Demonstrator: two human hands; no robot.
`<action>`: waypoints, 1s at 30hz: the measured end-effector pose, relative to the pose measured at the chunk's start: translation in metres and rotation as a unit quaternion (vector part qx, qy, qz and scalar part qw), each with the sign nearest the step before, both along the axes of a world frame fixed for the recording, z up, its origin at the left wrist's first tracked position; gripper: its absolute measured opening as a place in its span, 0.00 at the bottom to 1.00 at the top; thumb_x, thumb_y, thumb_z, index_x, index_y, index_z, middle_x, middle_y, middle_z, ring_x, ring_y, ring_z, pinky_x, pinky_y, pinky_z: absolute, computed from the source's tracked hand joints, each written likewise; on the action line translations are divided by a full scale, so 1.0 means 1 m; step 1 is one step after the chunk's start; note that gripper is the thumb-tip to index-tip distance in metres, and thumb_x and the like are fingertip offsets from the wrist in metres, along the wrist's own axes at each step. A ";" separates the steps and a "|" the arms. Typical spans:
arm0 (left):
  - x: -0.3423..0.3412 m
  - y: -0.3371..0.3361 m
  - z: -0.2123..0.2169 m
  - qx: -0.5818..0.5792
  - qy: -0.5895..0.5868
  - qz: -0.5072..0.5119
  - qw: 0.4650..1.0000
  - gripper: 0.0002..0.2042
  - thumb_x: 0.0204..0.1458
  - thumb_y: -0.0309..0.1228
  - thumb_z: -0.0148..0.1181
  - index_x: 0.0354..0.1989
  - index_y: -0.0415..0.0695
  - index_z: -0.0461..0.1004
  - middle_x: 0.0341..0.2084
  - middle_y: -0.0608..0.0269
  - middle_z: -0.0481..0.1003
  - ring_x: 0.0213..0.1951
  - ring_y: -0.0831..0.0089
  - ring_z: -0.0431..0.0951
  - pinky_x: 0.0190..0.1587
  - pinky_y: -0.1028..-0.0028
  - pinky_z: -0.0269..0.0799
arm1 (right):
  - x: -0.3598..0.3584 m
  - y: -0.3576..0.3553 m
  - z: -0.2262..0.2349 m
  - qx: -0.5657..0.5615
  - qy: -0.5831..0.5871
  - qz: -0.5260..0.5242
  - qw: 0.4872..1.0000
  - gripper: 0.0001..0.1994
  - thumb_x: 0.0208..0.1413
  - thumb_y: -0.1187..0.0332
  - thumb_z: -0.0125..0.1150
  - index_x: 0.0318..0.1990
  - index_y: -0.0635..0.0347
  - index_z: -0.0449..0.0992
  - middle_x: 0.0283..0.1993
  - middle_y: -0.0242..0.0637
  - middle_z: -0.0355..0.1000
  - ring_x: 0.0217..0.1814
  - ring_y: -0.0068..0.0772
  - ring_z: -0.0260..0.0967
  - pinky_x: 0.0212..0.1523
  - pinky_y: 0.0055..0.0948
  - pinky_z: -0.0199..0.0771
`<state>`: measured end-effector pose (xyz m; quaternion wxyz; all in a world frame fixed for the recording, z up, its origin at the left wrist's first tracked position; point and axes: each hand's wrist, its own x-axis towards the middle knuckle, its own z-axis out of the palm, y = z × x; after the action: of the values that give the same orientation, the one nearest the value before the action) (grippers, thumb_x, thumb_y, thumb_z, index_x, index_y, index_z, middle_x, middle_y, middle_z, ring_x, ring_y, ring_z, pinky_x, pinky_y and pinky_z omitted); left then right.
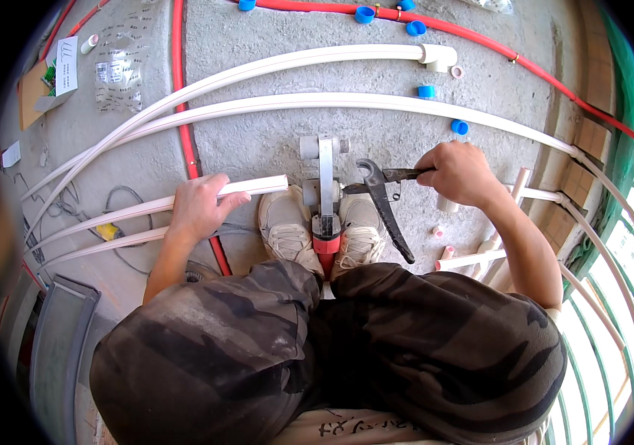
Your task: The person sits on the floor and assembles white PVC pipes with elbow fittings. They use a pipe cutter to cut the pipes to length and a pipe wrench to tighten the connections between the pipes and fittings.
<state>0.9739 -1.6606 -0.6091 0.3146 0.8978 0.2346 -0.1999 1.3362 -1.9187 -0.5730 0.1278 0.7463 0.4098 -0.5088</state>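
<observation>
1. The person squats on a concrete floor (272,141); camouflage trousers (332,348) fill the near part of the view, and two pale shoes (287,226) sit just beyond the knees.
2. Between the shoes stands a welder (324,193) with a red handle, a grey blade upright and round heads at its far end.
3. The left hand (196,206) is closed over a white pipe (254,185); the pipe's cut end stops just left of the welder, and its length runs off toward the floor's left edge.
4. The right hand (459,172) is clenched around one handle of black cutters (382,199). The other handle hangs toward the right shoe, and the hooked head lies just right of the welder.
5. Short pipe offcuts (472,258) lie near the right forearm.
6. Farther out, two long white pipes (317,100) curve across the floor; the far one ends in a white elbow (439,55).
7. Blue caps (426,91) are scattered around that elbow.
8. A red conduit (435,26) crosses the far right corner; another runs along the left.
9. Plastic bags (118,74) lie at the far left.
</observation>
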 end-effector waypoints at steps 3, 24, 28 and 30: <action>0.001 -0.001 0.000 -0.003 -0.001 0.003 1.000 0.28 0.56 0.58 0.65 0.28 0.39 0.74 0.23 0.46 0.76 0.29 0.43 0.78 0.31 0.52 0.70 | 0.002 0.001 -0.001 0.001 0.009 -0.001 1.000 0.12 0.54 0.60 0.69 0.45 0.44 0.89 0.34 0.40 0.83 0.41 0.46 0.80 0.45 0.44 0.78; 0.003 0.000 0.001 -0.004 -0.001 0.003 1.000 0.26 0.56 0.55 0.67 0.28 0.39 0.74 0.23 0.46 0.76 0.29 0.42 0.78 0.31 0.52 0.69 | 0.012 0.016 -0.019 -0.007 0.036 0.031 0.999 0.11 0.50 0.61 0.68 0.40 0.46 0.90 0.34 0.41 0.83 0.40 0.46 0.82 0.43 0.44 0.79; 0.004 0.001 -0.001 -0.006 0.003 0.001 1.000 0.26 0.56 0.55 0.67 0.28 0.39 0.74 0.23 0.46 0.76 0.29 0.42 0.78 0.30 0.52 0.69 | 0.011 0.016 -0.019 0.003 0.017 0.039 0.999 0.10 0.52 0.62 0.68 0.40 0.47 0.89 0.34 0.42 0.83 0.41 0.46 0.82 0.43 0.45 0.79; 0.002 0.001 -0.001 -0.006 0.004 0.003 1.000 0.26 0.56 0.55 0.67 0.28 0.39 0.74 0.23 0.46 0.76 0.29 0.42 0.78 0.30 0.52 0.69 | 0.009 0.016 -0.018 0.026 0.005 0.043 0.999 0.10 0.53 0.62 0.67 0.40 0.48 0.89 0.33 0.43 0.82 0.40 0.47 0.81 0.42 0.45 0.78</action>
<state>0.9760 -1.6600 -0.6100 0.3197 0.8943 0.2371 -0.2044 1.3451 -1.9031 -0.5907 0.1279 0.7284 0.4557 -0.4954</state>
